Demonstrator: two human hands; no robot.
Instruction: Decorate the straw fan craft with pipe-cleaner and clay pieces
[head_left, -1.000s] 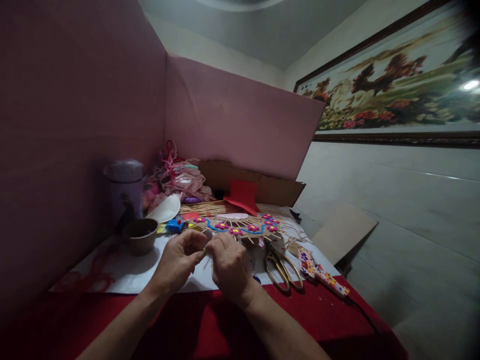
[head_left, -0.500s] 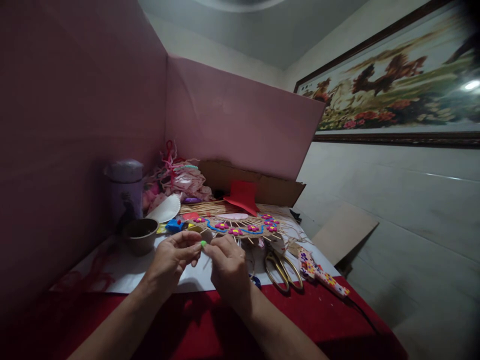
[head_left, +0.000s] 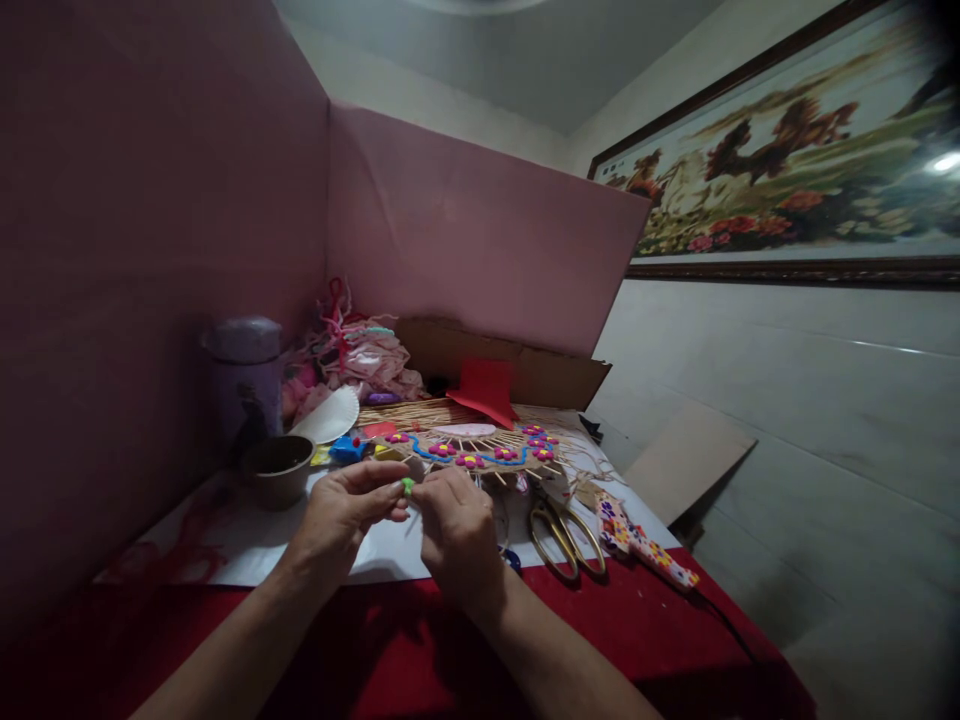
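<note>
A small lump of bright green clay (head_left: 407,486) sits between the fingertips of both hands, above the white sheet. My left hand (head_left: 352,505) pinches it from the left, thumb and forefinger closed. From the right, my right hand (head_left: 459,525) presses on it with closed fingertips that partly hide it. Just beyond the hands lies a curved cardboard piece (head_left: 480,466) with thin sticks fanning out, decorated with pink flowers and a wavy blue line. Gold-handled scissors (head_left: 568,540) rest to the right of my right hand.
A brown bowl (head_left: 279,470) and a lidded purple container (head_left: 247,385) stand left. A flower-patterned glue gun (head_left: 645,548) with a cord lies right. Behind are pink crumpled material (head_left: 375,360), a white scalloped plate (head_left: 334,415), red paper (head_left: 484,390) and pink panels (head_left: 480,230).
The green lump looks more uneven, pinched between the fingertips, where it was smoother and rounder before. Both hands have stayed nearly in place; the view has shifted slightly.
</note>
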